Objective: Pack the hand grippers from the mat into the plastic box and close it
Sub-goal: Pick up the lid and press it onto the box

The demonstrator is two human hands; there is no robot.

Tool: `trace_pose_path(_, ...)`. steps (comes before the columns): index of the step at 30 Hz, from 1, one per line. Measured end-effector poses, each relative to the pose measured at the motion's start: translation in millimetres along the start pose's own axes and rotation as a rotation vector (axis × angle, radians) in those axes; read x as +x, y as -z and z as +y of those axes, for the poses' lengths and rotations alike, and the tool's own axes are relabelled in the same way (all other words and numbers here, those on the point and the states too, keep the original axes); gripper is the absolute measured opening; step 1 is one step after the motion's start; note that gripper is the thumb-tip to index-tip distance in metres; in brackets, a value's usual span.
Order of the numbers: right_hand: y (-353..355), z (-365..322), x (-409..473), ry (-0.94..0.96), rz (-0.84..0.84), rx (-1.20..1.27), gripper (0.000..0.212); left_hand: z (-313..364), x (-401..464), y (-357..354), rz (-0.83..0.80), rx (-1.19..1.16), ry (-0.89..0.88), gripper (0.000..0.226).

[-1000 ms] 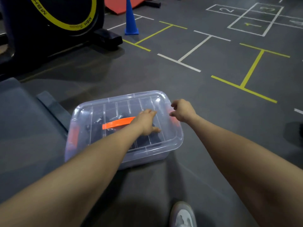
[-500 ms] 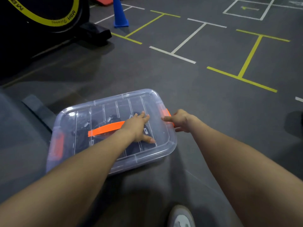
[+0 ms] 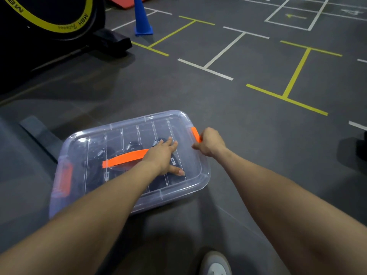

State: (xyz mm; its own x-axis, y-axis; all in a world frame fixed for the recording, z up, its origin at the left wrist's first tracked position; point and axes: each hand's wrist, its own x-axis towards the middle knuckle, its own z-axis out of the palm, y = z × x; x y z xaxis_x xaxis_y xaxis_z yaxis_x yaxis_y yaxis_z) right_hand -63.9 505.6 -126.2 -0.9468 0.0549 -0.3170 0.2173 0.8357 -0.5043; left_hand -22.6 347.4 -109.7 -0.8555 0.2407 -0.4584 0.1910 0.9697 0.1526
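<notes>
At the far left a black exercise machine (image 3: 49, 26) with a yellow ring stands on the dark floor (image 3: 218, 100), and a grey mat (image 3: 17, 171) lies below it along the left edge. Just beside the mat sits the clear plastic box (image 3: 190, 187) with its lid (image 3: 123, 135) on; an orange clip (image 3: 64, 178) shows at its left end and an orange handle (image 3: 125, 157) lies across the lid's middle. Through the lid the dark hand grippers (image 3: 119, 153) can be seen lying inside the box (their metal springs catch the light). The left hand (image 3: 164, 157) rests flat on the lid with its fingers straight and spread, the thumb pointing toward the near rim. At the box's right end the right hand (image 3: 210, 142) has its fingers curled round the other orange clip (image 3: 196, 134), gripping it. Farther back a blue cone (image 3: 142, 18) stands among white and yellow floor lines (image 3: 294, 76). A light shoe (image 3: 215, 263) shows at the bottom edge.
</notes>
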Motion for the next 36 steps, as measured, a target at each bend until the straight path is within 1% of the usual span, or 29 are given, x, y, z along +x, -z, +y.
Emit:
trace_pose_path(4, 6, -6, 0, -0.018, -0.035, -0.052, 0.031, -2, 0, -1, 0.019, -0.014, -0.012, 0.108)
trace_pose_path(6, 5, -14, -5, -0.003, 0.005, -0.135, 0.032, -6, -2, -1, 0.033, -0.040, -0.032, 0.106)
trace_pose_path(8, -3, -28, -15, 0.085, 0.101, -0.240, 0.029, -13, -5, -1, 0.061, -0.091, -0.069, 0.098)
trace_pose_path(10, -18, -49, -24, 0.220, 0.138, -0.305, 0.027, -28, -13, 1, 0.119, -0.165, -0.069, 0.081)
trace_pose_path(13, -51, -87, -39, 0.380, 0.027, -0.267, 0.026, -64, -32, 2, 0.235, -0.216, 0.021, 0.054)
trace_pose_path(15, -73, -113, -51, 0.459, -0.050, -0.254, 0.030, -94, -47, 0, 0.287, -0.223, 0.095, 0.045)
trace_pose_path(19, -110, -161, -73, 0.600, -0.189, -0.290, 0.042, -155, -79, -13, 0.369, -0.250, 0.293, 0.051)
trace_pose_path(21, -124, -178, -79, 0.639, -0.254, -0.350, 0.054, -180, -97, -22, 0.404, -0.269, 0.402, 0.053)
trace_pose_path(24, -135, -193, -84, 0.674, -0.301, -0.465, 0.063, -211, -120, -34, 0.381, -0.374, 0.550, 0.053)
trace_pose_path(27, -135, -198, -81, 0.681, -0.321, -0.525, 0.067, -228, -128, -45, 0.296, -0.524, 0.637, 0.049)
trace_pose_path(30, -134, -198, -80, 0.690, -0.331, -0.572, 0.070, -231, -129, -51, 0.206, -0.771, 0.627, 0.046)
trace_pose_path(32, -135, -198, -80, 0.688, -0.331, -0.568, 0.071, -234, -129, -52, 0.181, -0.908, 0.619, 0.047)
trace_pose_path(34, -135, -197, -79, 0.688, -0.329, -0.564, 0.071, -237, -128, -55, 0.178, -0.967, 0.640, 0.049)
trace_pose_path(36, -135, -197, -78, 0.680, -0.332, -0.557, 0.071, -240, -126, -56, 0.214, -0.994, 0.658, 0.047)
